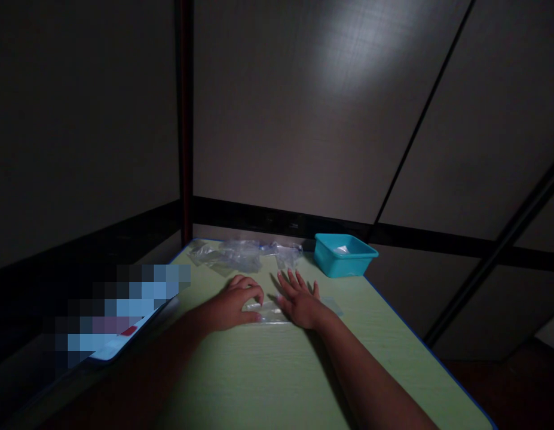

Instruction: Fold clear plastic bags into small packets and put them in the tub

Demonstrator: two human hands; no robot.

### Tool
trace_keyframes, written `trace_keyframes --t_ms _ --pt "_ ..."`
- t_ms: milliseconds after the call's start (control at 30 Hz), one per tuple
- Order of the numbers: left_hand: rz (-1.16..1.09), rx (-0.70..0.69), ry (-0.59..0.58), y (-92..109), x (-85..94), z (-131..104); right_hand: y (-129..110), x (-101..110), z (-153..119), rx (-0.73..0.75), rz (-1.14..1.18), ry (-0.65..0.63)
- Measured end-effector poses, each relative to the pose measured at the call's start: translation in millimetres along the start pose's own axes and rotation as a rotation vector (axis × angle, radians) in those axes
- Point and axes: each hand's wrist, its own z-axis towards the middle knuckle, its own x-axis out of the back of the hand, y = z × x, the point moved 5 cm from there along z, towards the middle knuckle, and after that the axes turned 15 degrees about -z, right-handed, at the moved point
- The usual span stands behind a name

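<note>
Head view: clear plastic bag (275,313) lies flat on the green table (241,382), stretched between the hands and on under the right one. Left hand (238,303) at its left end, thumb and fingers parted, no pinch visible. Right hand (301,303) palm down across it, fingers spread, grasping nothing. More clear bags (243,257) near the far edge, left of a blue basket (346,264) (something whitish inside, too small to tell).

Along the table's (241,382) far edge, bags (243,257) lie between the left corner and a bin (343,264) at the right corner; before them lies another bag (272,313); a device (109,349) rests at the left edge.
</note>
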Motion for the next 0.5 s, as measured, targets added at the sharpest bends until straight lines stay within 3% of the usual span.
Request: trace_keyframes --t_ms 233,500 --pt "0.000 0.012 -0.005 -1.8 0.1 -0.6 11.0 -1.0 2.3 -0.127 -0.087 0.026" --pt "0.008 0.012 0.002 -1.7 0.2 -0.5 9.9 -7.4 4.0 -0.123 -0.091 0.005"
